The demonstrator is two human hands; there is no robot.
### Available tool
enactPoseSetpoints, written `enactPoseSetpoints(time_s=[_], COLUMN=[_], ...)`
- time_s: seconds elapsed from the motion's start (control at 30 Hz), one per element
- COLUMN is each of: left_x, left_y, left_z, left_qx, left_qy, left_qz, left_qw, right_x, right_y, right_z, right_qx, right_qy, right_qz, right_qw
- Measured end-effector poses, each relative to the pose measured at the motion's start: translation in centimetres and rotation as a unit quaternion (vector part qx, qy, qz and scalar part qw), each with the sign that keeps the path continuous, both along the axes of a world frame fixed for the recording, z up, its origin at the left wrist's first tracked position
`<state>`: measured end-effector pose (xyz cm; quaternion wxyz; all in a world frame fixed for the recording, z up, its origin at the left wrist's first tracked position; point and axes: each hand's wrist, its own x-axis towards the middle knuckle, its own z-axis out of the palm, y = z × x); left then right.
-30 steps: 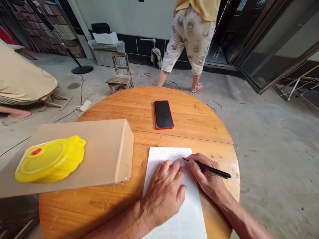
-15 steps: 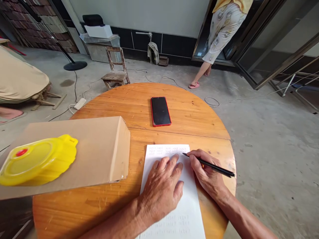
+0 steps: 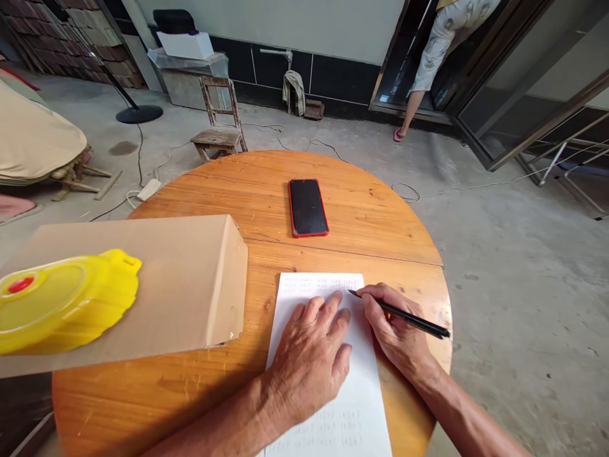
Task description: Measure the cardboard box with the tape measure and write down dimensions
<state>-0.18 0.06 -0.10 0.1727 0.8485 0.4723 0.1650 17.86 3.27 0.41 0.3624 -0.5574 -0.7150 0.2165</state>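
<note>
my right hand (image 3: 398, 337) is pinched around a black pen (image 3: 419, 322), tip by the top rows on the white paper (image 3: 365, 374). left hand (image 3: 311, 355) rests on that sheet, fingers loosely apart, paper flat on the wooden table (image 3: 375, 219).

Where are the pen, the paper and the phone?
Pen (image 3: 410, 317): head view, on its black barrel.
Paper (image 3: 360, 381): head view, on a blank white part.
Phone (image 3: 308, 208): head view, on its dark screen.

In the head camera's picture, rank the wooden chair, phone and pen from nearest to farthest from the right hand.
1. Pen: held in the right hand.
2. Phone: on the table, ahead and left.
3. Wooden chair: past the table's far edge, farther left.
</note>
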Motion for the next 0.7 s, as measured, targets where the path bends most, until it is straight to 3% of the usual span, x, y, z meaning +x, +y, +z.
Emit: enactPoseSetpoints(time_s=[0.7], left_x=[-0.04], left_y=[0.05], left_z=[0.46], left_qx=[-0.004], left_qy=[-0.003], left_qz=[-0.004], left_qw=[1.0], right_x=[-0.28], right_y=[0.21], right_z=[0.4], right_qx=[0.003], right_qy=[-0.02], right_qz=[0.004], right_qw=[1.0])
